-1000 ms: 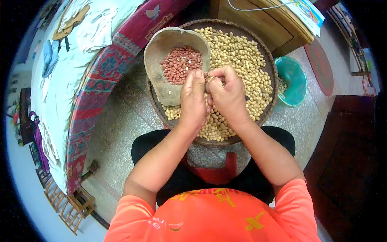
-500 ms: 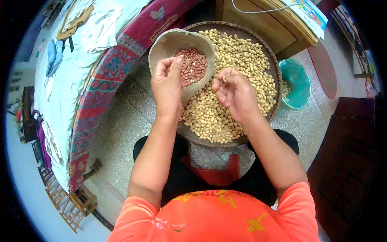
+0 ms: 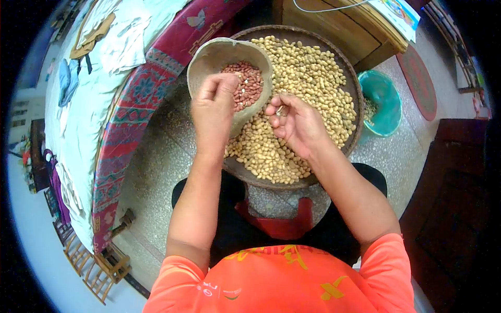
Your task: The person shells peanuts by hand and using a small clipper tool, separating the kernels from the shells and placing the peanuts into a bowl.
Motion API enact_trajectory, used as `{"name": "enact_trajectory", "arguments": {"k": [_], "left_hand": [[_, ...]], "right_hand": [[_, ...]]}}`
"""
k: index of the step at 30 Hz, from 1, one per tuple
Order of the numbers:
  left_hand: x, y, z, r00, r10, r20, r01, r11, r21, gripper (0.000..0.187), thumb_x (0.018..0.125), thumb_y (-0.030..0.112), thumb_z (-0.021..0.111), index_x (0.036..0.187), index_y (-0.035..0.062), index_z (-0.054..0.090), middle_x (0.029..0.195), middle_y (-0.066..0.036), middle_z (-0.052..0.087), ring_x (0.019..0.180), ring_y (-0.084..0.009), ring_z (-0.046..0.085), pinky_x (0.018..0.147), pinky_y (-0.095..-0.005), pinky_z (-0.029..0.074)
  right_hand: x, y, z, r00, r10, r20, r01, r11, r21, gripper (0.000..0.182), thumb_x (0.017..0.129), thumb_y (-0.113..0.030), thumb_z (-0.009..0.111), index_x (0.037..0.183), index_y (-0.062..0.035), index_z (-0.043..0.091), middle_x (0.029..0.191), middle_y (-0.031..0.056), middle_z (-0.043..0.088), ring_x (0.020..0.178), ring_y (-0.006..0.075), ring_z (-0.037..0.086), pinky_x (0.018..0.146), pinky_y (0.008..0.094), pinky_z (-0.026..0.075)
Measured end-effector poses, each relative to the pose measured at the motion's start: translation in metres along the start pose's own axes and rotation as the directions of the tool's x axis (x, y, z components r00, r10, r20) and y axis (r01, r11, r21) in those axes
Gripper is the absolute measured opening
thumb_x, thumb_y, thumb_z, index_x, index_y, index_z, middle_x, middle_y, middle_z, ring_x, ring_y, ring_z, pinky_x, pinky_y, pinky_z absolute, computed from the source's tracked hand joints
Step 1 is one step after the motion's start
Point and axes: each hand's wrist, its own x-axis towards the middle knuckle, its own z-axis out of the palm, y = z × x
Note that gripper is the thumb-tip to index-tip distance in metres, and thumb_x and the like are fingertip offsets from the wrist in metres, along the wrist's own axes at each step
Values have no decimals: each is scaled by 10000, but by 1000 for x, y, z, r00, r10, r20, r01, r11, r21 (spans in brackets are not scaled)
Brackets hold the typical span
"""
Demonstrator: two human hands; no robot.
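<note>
Over the near left part of a shallow tan bowl (image 3: 204, 58) is my left hand (image 3: 213, 104), its thumb and fingers pinched together. Whatever may be between those fingertips is too small to make out. Red shelled peanuts (image 3: 249, 86) lie in the bowl, which rests on the left side of a round woven tray (image 3: 353, 78). Unshelled peanuts (image 3: 308, 68) spread across the tray. Above them, my right hand (image 3: 300, 125) is turned partly palm up, its curled fingers holding a peanut shell (image 3: 282, 110).
A green bucket (image 3: 386, 104) with shells inside stands right of the tray. Behind is a wooden cabinet (image 3: 334, 31); at left, a bed (image 3: 122, 120) with clothes on it. A red stool (image 3: 274, 227) shows between the knees.
My left hand has turned its fingertips over toward the red peanuts. My right hand has shifted slightly left and lower, and the peanut shell in its fingers now shows more clearly.
</note>
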Motion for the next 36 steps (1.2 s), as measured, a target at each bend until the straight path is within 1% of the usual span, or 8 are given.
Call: {"name": "enact_trajectory", "arguments": {"k": [4, 9, 12, 16, 18, 25, 32, 36], "left_hand": [[-14, -12, 14, 904, 68, 422, -82, 997, 14, 131, 893, 156, 619, 934, 35, 646, 726, 17, 573, 590, -15, 454, 530, -187, 384], [-13, -11, 9, 764, -309, 567, 541, 786, -300, 462, 973, 430, 436, 1070, -3, 566, 716, -32, 579, 456, -46, 440, 353, -171, 303], [-8, -16, 9, 770, -317, 554, 563, 746, -356, 635, 948, 578, 333, 1133, -7, 498, 713, -63, 572, 417, -72, 433, 297, -175, 257], [-8, -15, 8, 790, -296, 537, 540, 751, -380, 711, 921, 640, 303, 1166, -7, 465, 784, -93, 582, 424, -74, 428, 300, -174, 263], [-9, -13, 8, 801, -290, 523, 527, 756, -389, 721, 920, 644, 295, 1177, -9, 459, 811, -97, 584, 427, -72, 426, 303, -170, 264], [-21, -6, 15, 831, -346, 436, 408, 911, -56, 717, 915, 672, 242, 1237, 81, 489, 725, -17, 559, 433, -39, 390, 351, -173, 245], [-17, -16, 11, 770, -328, 547, 496, 847, -191, 603, 954, 566, 314, 1164, 35, 506, 755, -39, 556, 445, -60, 406, 337, -186, 267], [-14, -13, 9, 751, -254, 609, 537, 771, -341, 251, 958, 264, 499, 1032, 26, 526, 820, -66, 574, 479, -54, 431, 341, -167, 294]], "right_hand": [[-1, 1, 8, 995, 18, -94, -4, 990, 144, 253, 958, -294, 446, 923, -62, 542, 824, 60, 569, 698, 142, 563, 524, 248, 435], [3, 0, -6, 998, 42, -56, -34, 989, 142, 273, 967, -307, 449, 946, -50, 541, 771, 18, 539, 630, 117, 504, 504, 243, 408], [-3, -10, -2, 999, -47, 4, 47, 995, -92, 225, 974, -241, 443, 938, -45, 547, 719, -8, 553, 507, 72, 371, 477, 209, 335], [-11, -15, 16, 989, -151, -11, 127, 871, -475, 204, 958, -218, 480, 964, -37, 575, 752, 16, 622, 532, 89, 475, 495, 239, 401], [-7, -6, 11, 814, -465, 349, 558, 461, -690, 176, 912, -213, 551, 1008, -78, 608, 776, 57, 679, 619, 159, 624, 557, 299, 484], [-13, -1, 11, 726, -488, 484, 508, -94, -856, 158, 847, -232, 611, 977, -145, 633, 771, 89, 670, 708, 279, 662, 620, 388, 518], [-14, -11, 13, 776, -517, 360, 417, -6, -909, 144, 861, -213, 611, 942, -93, 623, 758, 100, 674, 673, 249, 668, 598, 364, 514], [-6, -23, 5, 866, -465, 182, 454, 581, -675, 131, 886, -136, 613, 942, -24, 575, 760, 64, 659, 703, 130, 630, 638, 268, 497]]}}
